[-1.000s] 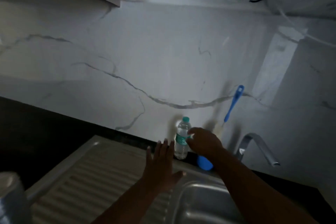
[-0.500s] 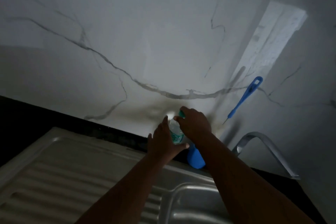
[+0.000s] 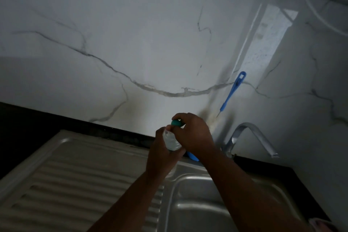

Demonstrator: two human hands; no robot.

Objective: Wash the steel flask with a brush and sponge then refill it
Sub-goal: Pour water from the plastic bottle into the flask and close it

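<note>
1. Clear plastic water bottle (image 3: 171, 142): being held upright by the left hand (image 3: 163, 153), whose fingers are curling round its body from the left side; the bottle is standing out above the left palm, over the rear rim of the sink.
2. Green cap (image 3: 176, 123): sitting at the bottle's neck, directly above the left hand's grip; the right hand (image 3: 194, 135) is pinching it, fingers curled over the top. Whether the cap is on or already off the neck cannot be told.
3. Blue object (image 3: 192, 156): showing just below the right wrist, close behind the held bottle; mostly hidden.
4. Blue brush (image 3: 232, 93): leaning against the marble wall (image 3: 131, 43), up and to the right of both hands, well apart from them; its bristle end is too dim to make out.
5. Steel tap (image 3: 252, 137): curving to the right of the right hand, near the wrist.
6. Steel sink (image 3: 190, 211): its basin is lying below the forearms; the ribbed draining board (image 3: 75, 184) is stretching away left of the left arm.
7. Steel flask: not seen.
</note>
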